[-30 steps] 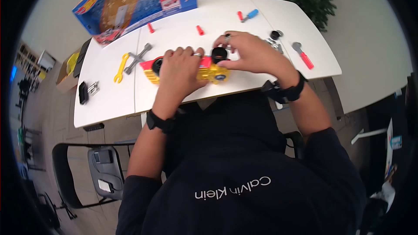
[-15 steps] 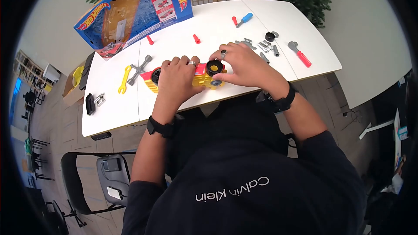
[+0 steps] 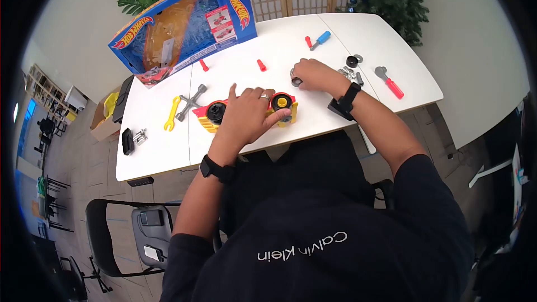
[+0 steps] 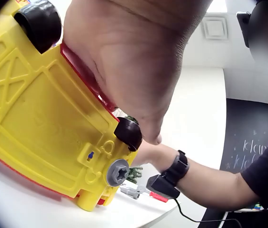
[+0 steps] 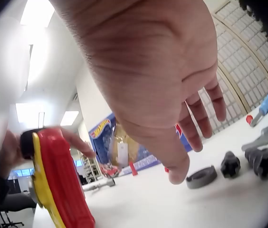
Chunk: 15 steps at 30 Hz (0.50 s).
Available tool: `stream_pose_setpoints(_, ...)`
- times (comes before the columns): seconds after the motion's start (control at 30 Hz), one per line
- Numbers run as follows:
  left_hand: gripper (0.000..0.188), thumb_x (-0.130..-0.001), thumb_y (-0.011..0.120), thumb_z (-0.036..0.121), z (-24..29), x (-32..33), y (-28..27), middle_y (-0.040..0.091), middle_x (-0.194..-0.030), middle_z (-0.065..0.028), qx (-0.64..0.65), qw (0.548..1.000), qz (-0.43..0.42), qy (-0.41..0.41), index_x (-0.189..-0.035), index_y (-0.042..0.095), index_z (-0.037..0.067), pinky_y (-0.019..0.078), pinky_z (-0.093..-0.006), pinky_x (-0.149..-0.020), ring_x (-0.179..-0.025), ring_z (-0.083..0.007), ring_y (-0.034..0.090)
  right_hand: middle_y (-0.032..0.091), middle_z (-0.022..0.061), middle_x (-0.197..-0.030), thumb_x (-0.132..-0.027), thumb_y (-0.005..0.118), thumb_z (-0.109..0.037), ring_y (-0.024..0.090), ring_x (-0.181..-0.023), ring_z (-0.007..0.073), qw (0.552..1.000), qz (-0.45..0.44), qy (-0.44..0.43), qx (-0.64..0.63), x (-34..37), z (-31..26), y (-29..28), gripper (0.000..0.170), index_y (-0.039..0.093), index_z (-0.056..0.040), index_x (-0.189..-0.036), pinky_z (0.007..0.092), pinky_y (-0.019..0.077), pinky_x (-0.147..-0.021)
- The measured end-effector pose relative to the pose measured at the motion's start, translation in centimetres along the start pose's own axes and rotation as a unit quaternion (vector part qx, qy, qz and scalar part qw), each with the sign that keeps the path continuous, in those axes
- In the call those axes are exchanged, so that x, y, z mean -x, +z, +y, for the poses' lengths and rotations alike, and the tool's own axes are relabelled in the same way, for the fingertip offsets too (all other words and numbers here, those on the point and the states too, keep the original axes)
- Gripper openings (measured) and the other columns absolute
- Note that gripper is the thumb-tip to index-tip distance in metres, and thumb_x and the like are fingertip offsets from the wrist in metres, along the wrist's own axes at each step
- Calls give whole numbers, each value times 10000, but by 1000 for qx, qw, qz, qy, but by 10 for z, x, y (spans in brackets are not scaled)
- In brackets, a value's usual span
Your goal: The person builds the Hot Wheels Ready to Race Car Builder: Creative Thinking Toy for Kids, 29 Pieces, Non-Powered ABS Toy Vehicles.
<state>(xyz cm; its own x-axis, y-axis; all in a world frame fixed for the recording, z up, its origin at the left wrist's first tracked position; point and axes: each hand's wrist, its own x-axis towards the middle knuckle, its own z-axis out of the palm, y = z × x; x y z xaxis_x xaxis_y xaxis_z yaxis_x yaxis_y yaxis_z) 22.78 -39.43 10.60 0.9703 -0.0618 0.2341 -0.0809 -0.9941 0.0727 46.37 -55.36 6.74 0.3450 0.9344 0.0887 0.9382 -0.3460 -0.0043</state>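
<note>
A red and yellow toy car (image 3: 210, 125) lies on its side, its yellow underside (image 4: 44, 118) facing the left wrist camera. My left hand (image 3: 249, 114) rests across its middle, fingers fairly straight and thumb stretched toward the black wheel (image 3: 282, 102) with a yellow centre at the right end. Another black wheel (image 3: 216, 112) shows at the left end. A grey hex nut (image 4: 119, 172) sits on the underside. My right hand (image 3: 320, 77) reaches low over the table, fingers extended in the right wrist view, thumb tip close beside a grey ring (image 5: 202, 177).
Grey plastic bolts (image 5: 262, 162) lie past the ring. Farther right are a black wheel (image 3: 352, 61) and a red-handled tool (image 3: 394, 86). A yellow wrench (image 3: 172, 113) and grey cross wrench (image 3: 191, 102) lie left of the car. A toy box (image 3: 184, 28) stands behind.
My right hand has left the wheel on the car and moved right to the grey ring on the table. My left fingers have loosened and spread over the car.
</note>
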Motion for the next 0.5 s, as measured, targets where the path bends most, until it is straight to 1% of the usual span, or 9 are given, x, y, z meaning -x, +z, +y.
stream_pose_setpoints(0.03,715,-1038,496,677,1,1,-1,722,-1184,-161,-26,999,15,11,-1301,696,43,406,-586,-1137,-1172,-326,663,749,149,-1084,-823,817,-117,693,-1095,348,1000,-1,13,4,-6,2,5,349,763,-64,-1164,457,552,-960)
stream_pose_setpoints(0.07,715,-1038,496,677,1,0,-2,722,-1184,-161,-27,999,17,7,-1301,696,43,406,-586,-1137,-1172,-326,663,753,158,-1059,-815,807,-98,712,-1057,355,1000,-2,25,7,-12,4,10,311,763,-51,-1120,455,562,-935)
stream_pose_setpoints(0.1,700,-1041,501,666,0,-1,-2,721,-1155,-150,-23,1000,11,10,-1299,695,45,442,-550,-1071,-1135,-321,665,745,185,-1005,-835,736,-66,718,-1001,385,998,32,7,-46,-12,10,15,162,735,-29,-992,465,567,-889)
stream_pose_setpoints(0.17,666,-1040,521,644,-1,0,1,711,-1086,-123,-35,999,32,27,-1290,692,51,493,-459,-905,-1048,-306,662,744,188,-1005,-832,738,-77,717,-1005,388,997,12,11,-75,-15,11,9,174,733,-25,-997,465,568,-877)
stream_pose_setpoints(0.27,667,-1025,540,646,-3,0,8,708,-1086,-120,-34,997,62,32,-1288,687,51,498,-456,-911,-1055,-305,660,738,192,-1025,-805,761,-97,719,-1002,381,992,-31,30,-121,-14,12,-5,219,724,-15,-1005,448,573,-858)
stream_pose_setpoints(0.37,676,-1005,552,660,-3,-1,7,706,-1084,-112,-23,997,63,34,-1260,705,53,500,-458,-910,-1052,-306,660,690,109,-1062,-822,800,-106,675,-990,221,975,27,-23,-220,-10,7,-32,378,721,-34,-1184,353,572,-891)
stream_pose_setpoints(0.4,679,-1000,554,666,-3,0,6,706,-1085,-111,-15,998,56,30,-1249,712,54,501,-461,-911,-1055,-306,660,690,109,-1062,-822,800,-106,675,-990,221,975,23,-28,-221,-5,-1,-46,378,721,-34,-1184,353,572,-891)
stream_pose_setpoints(0.47,688,-995,554,674,-4,1,9,705,-1081,-110,-17,997,66,28,-1240,716,51,501,-460,-913,-1053,-305,660,704,87,-1005,-813,840,-120,688,-959,201,916,106,-78,-379,8,-20,-66,411,723,-42,-1200,365,584,-905)
stream_pose_setpoints(0.5,698,-990,555,682,-5,1,11,704,-1078,-109,-21,996,78,34,-1232,720,49,501,-460,-914,-1052,-304,660,704,87,-1005,-813,840,-120,688,-959,201,915,98,-79,-384,18,-34,-76,411,723,-42,-1200,365,584,-905)
